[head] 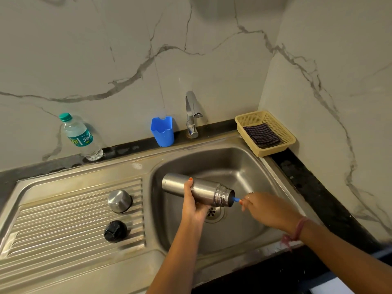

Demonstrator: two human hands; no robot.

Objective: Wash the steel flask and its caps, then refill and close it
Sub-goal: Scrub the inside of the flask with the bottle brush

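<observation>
Steel flask held near-horizontal over the sink, mouth toward the right. Left hand wrapped mid-body, fingers closed round it; right hand pinching a blue brush handle poking from the mouth. Likely rigid, fairly light if empty, slick once wet: best gripped mid-barrel, clear of the threads. Steel cap and black cap resting on the ribbed drainboard, apart. Tap off. Water bottle back left on the surface; basket in the corner. Tight marble-walled corner.
</observation>
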